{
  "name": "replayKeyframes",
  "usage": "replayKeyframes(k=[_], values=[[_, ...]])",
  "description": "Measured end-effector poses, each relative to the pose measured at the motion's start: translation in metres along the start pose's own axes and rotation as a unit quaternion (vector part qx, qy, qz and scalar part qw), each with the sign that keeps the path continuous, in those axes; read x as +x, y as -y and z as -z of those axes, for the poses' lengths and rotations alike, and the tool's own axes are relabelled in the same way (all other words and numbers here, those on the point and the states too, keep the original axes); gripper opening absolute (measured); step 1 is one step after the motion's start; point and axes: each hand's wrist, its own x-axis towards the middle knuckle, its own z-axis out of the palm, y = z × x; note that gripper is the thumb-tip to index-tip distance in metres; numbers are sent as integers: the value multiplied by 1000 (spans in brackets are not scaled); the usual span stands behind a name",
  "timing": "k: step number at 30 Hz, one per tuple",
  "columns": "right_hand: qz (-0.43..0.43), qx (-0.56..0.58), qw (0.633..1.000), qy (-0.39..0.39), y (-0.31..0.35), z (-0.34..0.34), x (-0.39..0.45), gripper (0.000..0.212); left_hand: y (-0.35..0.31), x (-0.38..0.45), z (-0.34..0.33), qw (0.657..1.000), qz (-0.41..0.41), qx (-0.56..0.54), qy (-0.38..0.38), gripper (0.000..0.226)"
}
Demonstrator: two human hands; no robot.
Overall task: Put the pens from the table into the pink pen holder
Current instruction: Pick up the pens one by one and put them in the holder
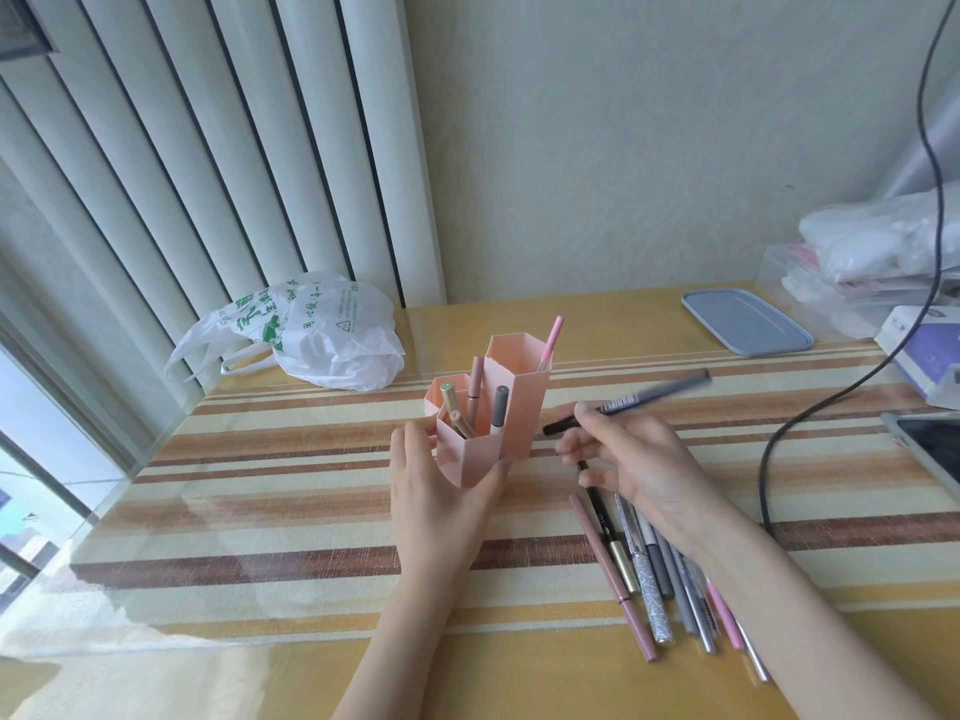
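Note:
The pink pen holder (511,402), made of hexagonal tubes of different heights, stands mid-table with several pens in it. My left hand (441,491) grips its lowest front tube from the near side. My right hand (628,459) is just right of the holder and pinches a dark blue-grey pen (644,397) that lies nearly level, its dark tip pointing left toward the holder. Several loose pens (654,569) lie in a fan on the table under my right forearm, partly hidden by it.
A white plastic bag (317,330) sits at the back left. A blue-grey lid (748,322) lies at the back right beside clear boxes (852,283). A black cable (769,459) hangs down at the right, near a phone (930,449).

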Motion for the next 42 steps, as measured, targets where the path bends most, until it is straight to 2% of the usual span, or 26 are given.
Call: replayKeyframes(k=[2,5,6,8,10,12,17,20,23,25,30,35,37,39,42], values=[[-8,-67,998,-8,-1,-1,-1,37,0,-1,0,1000,5,-1,2,55],[-1,-220,975,-24,-3,0,0,56,-1,-1,1,1000,11,-3,6,55],[-4,-242,970,-21,-4,0,0,62,-1,0,1,1000,11,-4,7,56],[-9,-214,977,-16,-4,-1,-1,68,-2,0,1,1000,8,-6,9,56],[3,-148,989,-16,-1,-2,-2,61,-3,0,1,1000,5,-4,11,55],[20,-128,991,-28,2,-2,-3,50,-3,0,1,1000,5,-3,13,55],[93,-240,961,-103,-5,-2,-1,48,-1,0,0,1000,1,-9,18,55],[136,-247,954,-102,-9,0,0,47,-1,0,1,1000,-7,-4,16,55],[165,-175,966,-91,-5,0,-1,34,-1,0,1,1000,-6,-7,21,55],[217,-131,961,-108,0,-3,-4,28,-1,0,1,1000,-6,-9,25,54],[417,-71,879,-218,22,-14,-18,26,-1,-1,1,999,-23,0,31,54],[505,-71,824,-245,35,-26,-27,26,-1,-2,1,998,-50,1,39,52],[518,-81,817,-241,32,-24,-24,28,-2,-2,1,997,-60,-3,44,51],[498,-96,830,-231,24,-20,-20,30,-3,-4,1,996,-77,-1,49,50],[439,-208,834,-261,9,-12,-9,15,-3,-5,1,995,-89,2,52,46]])
